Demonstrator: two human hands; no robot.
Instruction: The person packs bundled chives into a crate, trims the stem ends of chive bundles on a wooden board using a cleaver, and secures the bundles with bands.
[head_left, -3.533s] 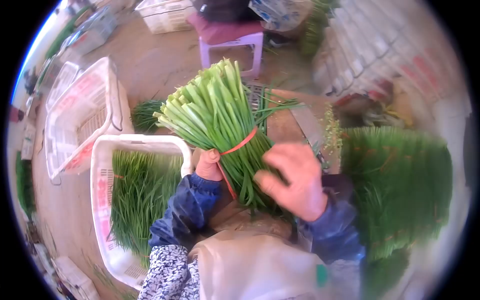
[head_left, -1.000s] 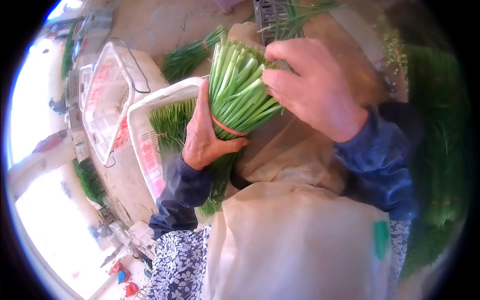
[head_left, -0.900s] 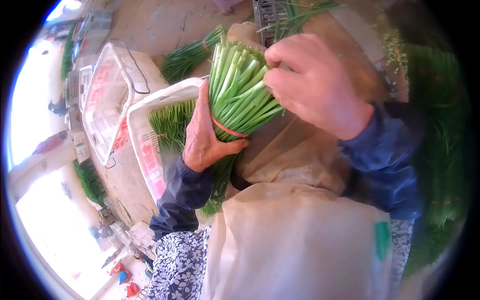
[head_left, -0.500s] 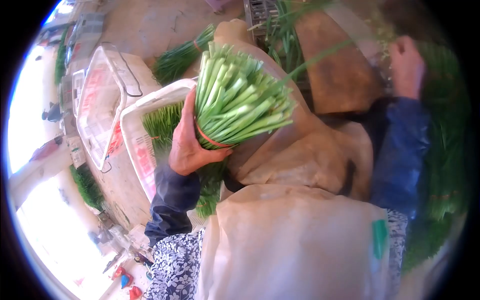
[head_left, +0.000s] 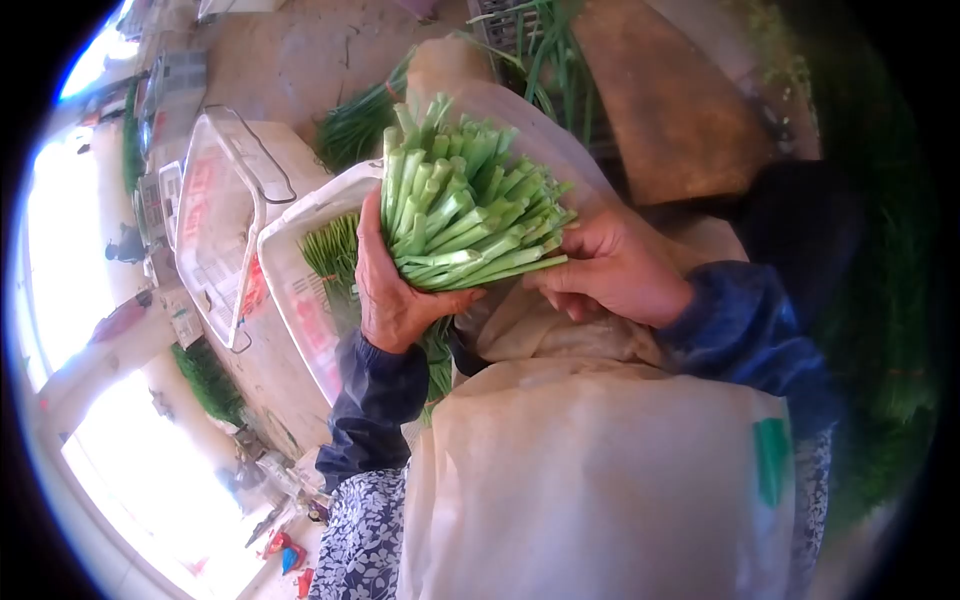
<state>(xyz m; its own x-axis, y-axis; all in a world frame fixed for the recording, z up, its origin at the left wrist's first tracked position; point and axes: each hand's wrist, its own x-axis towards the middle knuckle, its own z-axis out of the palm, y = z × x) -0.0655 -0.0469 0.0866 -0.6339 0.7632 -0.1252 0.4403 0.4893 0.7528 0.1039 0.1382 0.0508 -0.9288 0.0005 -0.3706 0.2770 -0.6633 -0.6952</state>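
Note:
A thick bunch of green stalks [head_left: 465,200], chive-like, points its pale cut ends up and toward me. My left hand [head_left: 390,285] is closed around its lower left side, thumb across the front. At the lower right edge of the bunch is my right hand [head_left: 610,265], its fingers curled in and touching the outer stalks; the fingertips are partly hidden. The lower end of the bunch is out of sight behind my left hand. Below both hands lies a translucent apron [head_left: 600,470] over my lap.
Left of the bunch, a white basket [head_left: 300,310] holds more green bundles [head_left: 335,250]. Another white basket [head_left: 215,200] with a wire handle stands farther left. A banded green bundle [head_left: 360,125] lies beyond. Loose greens [head_left: 550,70] hang over a grey crate [head_left: 500,30]; more greenery [head_left: 890,330] is at right.
My right hand has come from the upper right down to the bunch. A long green strand stretching to the upper right is gone. The orange band on the bunch is now hidden.

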